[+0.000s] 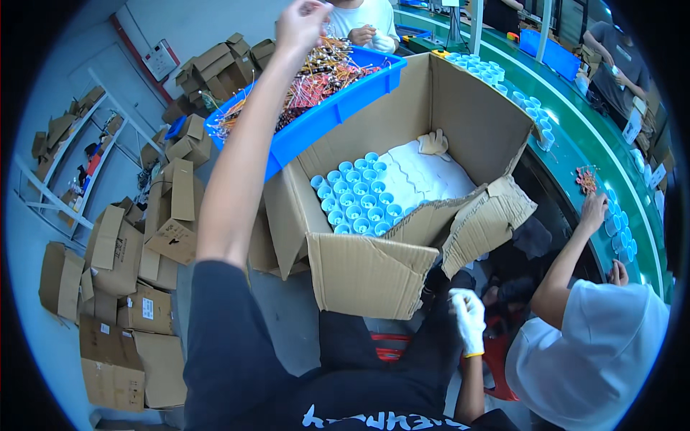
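My bare left hand (303,25) is raised above the far end of a blue plastic bin (338,103). Its fingers are bent together, and whatever they may hold is too small to make out. Tangled thin wires (316,90), mostly red, orange and dark, fill the bin. My right hand (468,316), in a white knit glove, hangs low beside the near right side of a cardboard box (370,276), its fingers curled in. Inside the box, rows of light-blue cups (354,197) with small white pieces in them stand beside a white sheet (420,172).
A glove (433,142) lies in the box. Along the right runs a green conveyor (568,169) with more blue cups (544,136). A co-worker (586,352) at right reaches onto it, near a small wire pile (586,179). Cardboard boxes (111,359) are stacked at left.
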Demonstrator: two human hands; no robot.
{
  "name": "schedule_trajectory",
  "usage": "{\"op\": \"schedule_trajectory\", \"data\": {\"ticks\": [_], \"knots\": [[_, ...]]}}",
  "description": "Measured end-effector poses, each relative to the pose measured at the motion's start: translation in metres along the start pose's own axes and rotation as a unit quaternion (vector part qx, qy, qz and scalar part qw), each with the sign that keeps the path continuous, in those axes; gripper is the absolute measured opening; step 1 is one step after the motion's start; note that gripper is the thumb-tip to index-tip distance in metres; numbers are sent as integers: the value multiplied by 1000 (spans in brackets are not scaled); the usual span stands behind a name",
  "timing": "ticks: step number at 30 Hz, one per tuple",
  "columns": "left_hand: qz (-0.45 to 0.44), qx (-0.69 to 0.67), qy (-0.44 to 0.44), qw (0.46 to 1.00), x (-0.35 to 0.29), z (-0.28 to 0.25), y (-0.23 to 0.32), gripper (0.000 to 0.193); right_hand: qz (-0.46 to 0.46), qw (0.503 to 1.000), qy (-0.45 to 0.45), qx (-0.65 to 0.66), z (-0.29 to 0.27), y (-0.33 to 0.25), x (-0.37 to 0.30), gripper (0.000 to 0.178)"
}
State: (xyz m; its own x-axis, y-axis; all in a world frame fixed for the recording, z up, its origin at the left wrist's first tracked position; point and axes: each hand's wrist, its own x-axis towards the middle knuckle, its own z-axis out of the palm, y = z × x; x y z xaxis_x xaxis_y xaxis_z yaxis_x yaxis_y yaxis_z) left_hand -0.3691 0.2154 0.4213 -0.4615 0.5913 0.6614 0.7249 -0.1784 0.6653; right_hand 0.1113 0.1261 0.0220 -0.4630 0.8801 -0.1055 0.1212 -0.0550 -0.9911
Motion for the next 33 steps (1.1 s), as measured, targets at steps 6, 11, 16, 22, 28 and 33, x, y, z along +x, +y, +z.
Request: {"op": "schedule_trajectory", "data": {"ticks": [6,11,16,22,28,33], "knots": [[98,411,-247,872,39,97,-80,50,45,995,59,-67,1,75,-5,13],[15,491,-349,798,31,103,-94,66,58,993,31,-102,5,83,9,13],[131,376,-287,871,2,43,-37,63,99,993,7,-61,3,81,16,13],[-40,478,-349,805,-35,-123,-5,49,93,994,11,-65,4,81,19,14],[25,456,-288,841,-78,-169,-110,43,91,991,1,-95,14,78,21,15],[115,567,-279,766,-79,-163,-103,33,72,992,0,-105,16,77,14,16]]}}
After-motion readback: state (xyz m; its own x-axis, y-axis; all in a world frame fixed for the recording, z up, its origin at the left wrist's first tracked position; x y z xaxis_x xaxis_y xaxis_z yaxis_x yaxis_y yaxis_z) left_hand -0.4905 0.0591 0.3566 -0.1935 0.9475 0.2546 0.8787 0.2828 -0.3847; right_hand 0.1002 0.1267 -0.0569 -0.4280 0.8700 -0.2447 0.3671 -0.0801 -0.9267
